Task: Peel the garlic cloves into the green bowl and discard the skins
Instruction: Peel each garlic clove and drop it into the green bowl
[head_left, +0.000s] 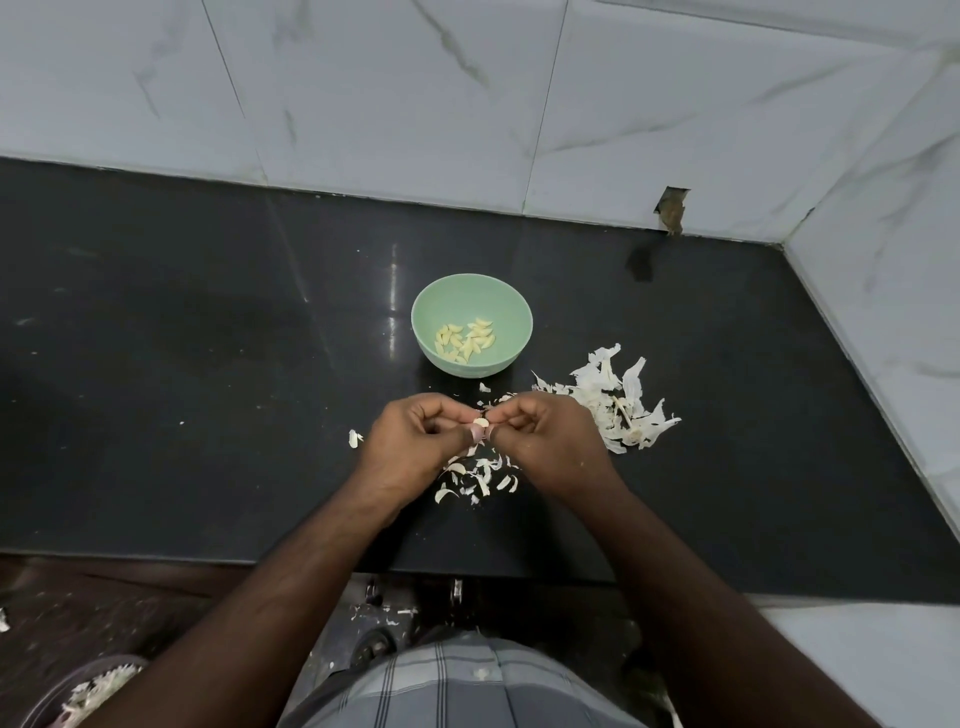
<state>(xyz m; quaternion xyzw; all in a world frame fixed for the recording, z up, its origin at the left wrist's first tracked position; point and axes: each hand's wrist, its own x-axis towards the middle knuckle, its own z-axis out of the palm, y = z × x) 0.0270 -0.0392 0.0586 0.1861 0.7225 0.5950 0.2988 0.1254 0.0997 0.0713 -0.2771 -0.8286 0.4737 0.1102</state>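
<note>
At the centre of the frame, a garlic clove (480, 423) is pinched between the curled fingers of the left hand (415, 436) and right hand (545, 436). Just above, peeled cloves (466, 340) are held in the green bowl (431, 291); skins (618, 400) are piled to its lower right.

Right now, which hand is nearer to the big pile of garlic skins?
The right hand. It is just beside the big pile of skins, at its left edge. The left hand is farther away, beyond the right hand.
</note>
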